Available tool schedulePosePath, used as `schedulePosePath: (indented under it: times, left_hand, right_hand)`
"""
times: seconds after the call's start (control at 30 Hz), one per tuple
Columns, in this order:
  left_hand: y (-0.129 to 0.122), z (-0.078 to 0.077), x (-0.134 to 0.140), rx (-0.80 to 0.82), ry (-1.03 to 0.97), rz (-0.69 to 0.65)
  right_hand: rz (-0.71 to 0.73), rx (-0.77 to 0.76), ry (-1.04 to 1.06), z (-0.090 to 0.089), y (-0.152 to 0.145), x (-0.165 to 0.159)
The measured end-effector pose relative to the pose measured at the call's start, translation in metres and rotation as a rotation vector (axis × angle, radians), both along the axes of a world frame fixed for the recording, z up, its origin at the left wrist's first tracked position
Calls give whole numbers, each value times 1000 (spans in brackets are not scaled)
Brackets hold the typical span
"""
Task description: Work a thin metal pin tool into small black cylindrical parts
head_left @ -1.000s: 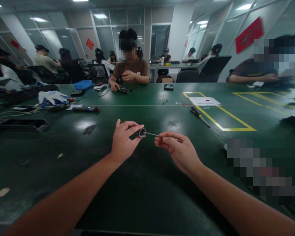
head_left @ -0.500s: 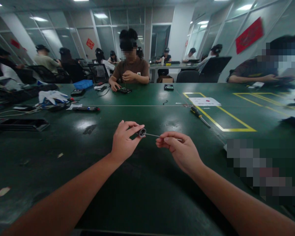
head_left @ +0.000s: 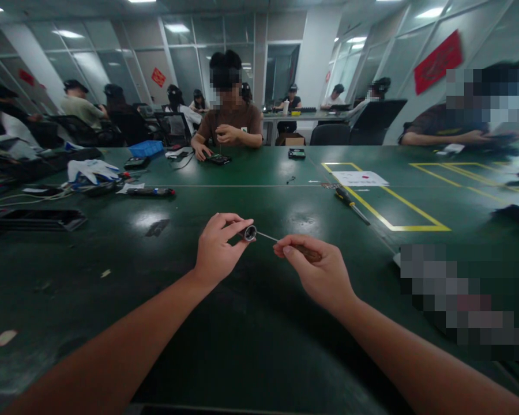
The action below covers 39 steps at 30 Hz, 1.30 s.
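Observation:
My left hand (head_left: 219, 245) is closed around a small dark cylindrical part (head_left: 249, 233) with a shiny metal rim, its round open end turned to the right. In my right hand (head_left: 318, 265) is a thin metal rod (head_left: 267, 236), pinched between thumb and fingers. The rod's left tip reaches the rim of the cylinder; whether it goes inside I cannot tell. My right palm and fingers hide the rod's other end. Both hands are above the green table (head_left: 225, 340).
A yellow-and-black screwdriver (head_left: 351, 204) lies beside yellow tape lines, near a white paper sheet (head_left: 360, 178). On the left are white-blue gloves (head_left: 93, 172), a dark pen-shaped tool (head_left: 151, 192) and a black tray (head_left: 34, 219). A co-worker (head_left: 229, 124) sits opposite, handling a dark device.
My right hand has turned slightly, its fingers curling more over the rod, whose right end now sits lower. My left hand and the cylinder have hardly moved.

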<state>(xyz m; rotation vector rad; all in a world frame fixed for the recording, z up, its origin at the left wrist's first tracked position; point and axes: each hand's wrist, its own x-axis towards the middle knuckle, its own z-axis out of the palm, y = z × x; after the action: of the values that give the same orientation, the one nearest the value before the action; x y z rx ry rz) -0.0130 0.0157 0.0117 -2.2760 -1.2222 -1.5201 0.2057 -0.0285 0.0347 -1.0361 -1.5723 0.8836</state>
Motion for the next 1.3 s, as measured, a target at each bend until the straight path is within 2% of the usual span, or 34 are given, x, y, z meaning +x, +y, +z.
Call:
schedulePosePath:
  times: [0.33,0.77,1.3]
  left_hand:
    - [-2,-2,2,-52,-34,-38]
    - [-1,-3,2,-83,-9,-35]
    - [-2,-2,4,-58,23,-63]
  right_hand:
    - [-31,92,-167,-2,-3,-2]
    - [-70,114,-194,0,-5,-2]
    - [-23,136,-227,0,-6,-1]
